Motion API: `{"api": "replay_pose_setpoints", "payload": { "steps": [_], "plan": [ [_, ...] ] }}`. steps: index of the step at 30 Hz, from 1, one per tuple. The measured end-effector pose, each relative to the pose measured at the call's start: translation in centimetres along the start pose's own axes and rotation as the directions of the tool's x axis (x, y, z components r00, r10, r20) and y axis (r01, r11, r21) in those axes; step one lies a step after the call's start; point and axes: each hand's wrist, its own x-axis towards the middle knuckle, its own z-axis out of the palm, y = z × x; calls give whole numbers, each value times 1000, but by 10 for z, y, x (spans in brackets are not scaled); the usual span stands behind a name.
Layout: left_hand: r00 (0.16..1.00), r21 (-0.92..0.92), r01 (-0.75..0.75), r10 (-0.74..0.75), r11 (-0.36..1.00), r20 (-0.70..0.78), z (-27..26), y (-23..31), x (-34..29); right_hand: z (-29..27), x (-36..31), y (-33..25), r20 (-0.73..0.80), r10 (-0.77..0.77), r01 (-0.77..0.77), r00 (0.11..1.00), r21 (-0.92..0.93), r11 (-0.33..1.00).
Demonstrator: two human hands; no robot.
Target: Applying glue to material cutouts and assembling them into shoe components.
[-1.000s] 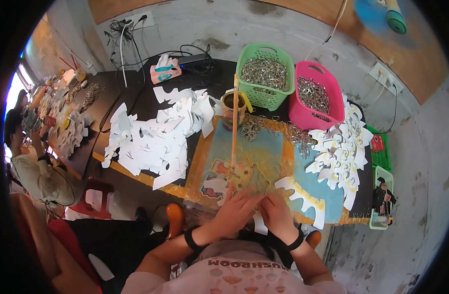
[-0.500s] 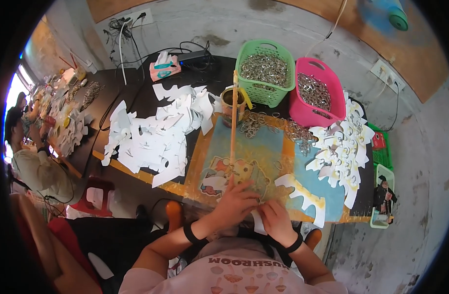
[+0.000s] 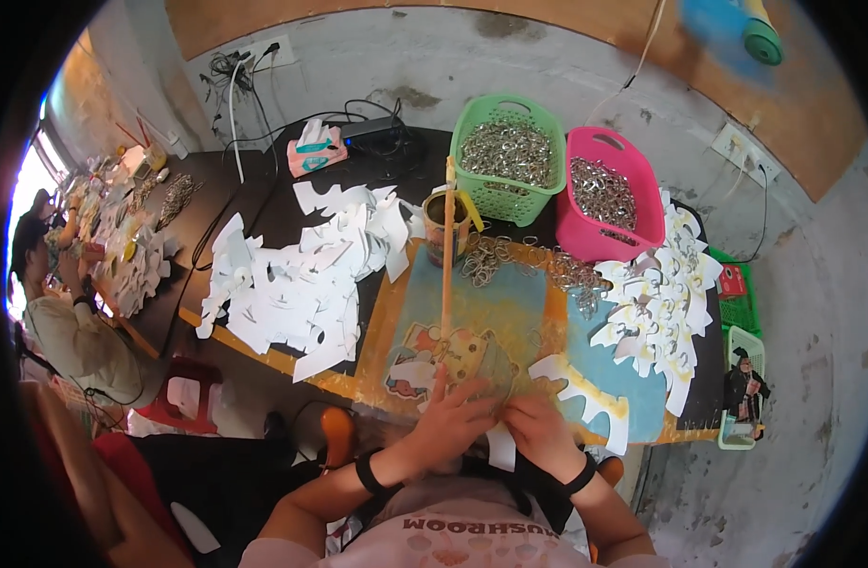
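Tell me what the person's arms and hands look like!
The left hand and right hand are bare, without gloves. Each wrist wears a plain black band. The forearms are uncovered too, below short, pale pink sleeves.

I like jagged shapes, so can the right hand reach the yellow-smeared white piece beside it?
Probably yes: the yellow-smeared white piece lies close beside the right hand, with nothing seen between them, though that hand looks busy by a white strip.
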Motion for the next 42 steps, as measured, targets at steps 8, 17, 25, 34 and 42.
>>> {"api": "replay_pose_setpoints", "payload": {
  "steps": [8, 17, 25, 34, 42],
  "plan": [
    [995, -79, 82, -76, 994, 68, -13, -2, 10, 7, -21, -3, -18, 16, -19, 1000, -149, 989],
    [995, 38, -14, 10, 999, 103, -11, -1, 7, -1, -17, -5, -94, 253, -224, 963, 244, 943],
    [998, -21, 34, -33, 999, 54, -10, -5, -2, 5, -6, 6, -101, -40, 44, 994, 41, 998],
    [997, 12, 3, -3, 1000, 78, -12, -6, -2, 2, -16, 1, -19, -110, 105, 994, -187, 977],
    [993, 64, -58, 50, 996, 109, -9, 1, 7, -6, -27, 2, -169, -65, 63, 983, -19, 998]
  ]
}}
